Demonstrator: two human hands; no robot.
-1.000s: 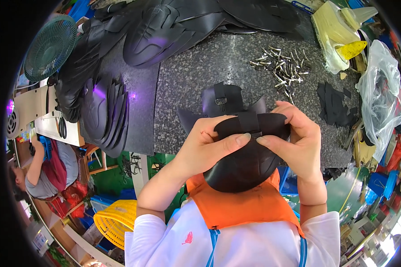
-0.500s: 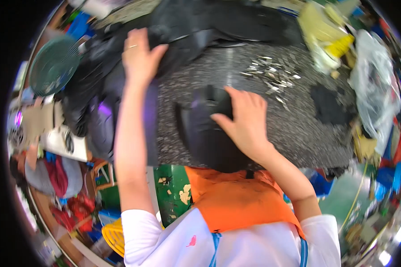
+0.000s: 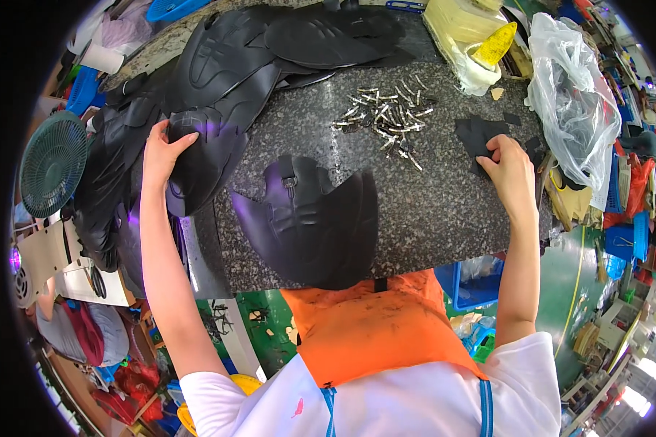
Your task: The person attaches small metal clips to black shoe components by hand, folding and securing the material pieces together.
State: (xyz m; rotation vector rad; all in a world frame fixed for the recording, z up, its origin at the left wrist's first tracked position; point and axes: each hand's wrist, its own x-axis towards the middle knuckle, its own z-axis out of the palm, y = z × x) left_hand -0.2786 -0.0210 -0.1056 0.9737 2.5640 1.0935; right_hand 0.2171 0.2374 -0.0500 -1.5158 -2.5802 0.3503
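Note:
My left hand (image 3: 162, 156) is at the left side of the worktop, its thumb and fingers about the edge of a black moulded panel (image 3: 200, 164) by the pile. At the right, my right hand (image 3: 509, 173) pinches at a small black patch (image 3: 477, 138) among several loose ones. In front of me lies another black moulded panel (image 3: 306, 233), wide with pointed sides, a small strap and metal clasp at its top centre; neither hand touches it. Small silvery metal pieces (image 3: 390, 116) lie in a loose heap beyond it.
Overlapping black panels (image 3: 233, 51) cover the far left of the speckled stone worktop (image 3: 430, 211). A clear plastic bag (image 3: 572, 102) and a yellowish bag with a yellow cone (image 3: 494, 45) stand at the right. A green fan (image 3: 53, 164) is at the left edge.
My right hand has left the centre panel and moved right to the small black patches. My left hand has drawn back down and left from the pile. The view has shifted.

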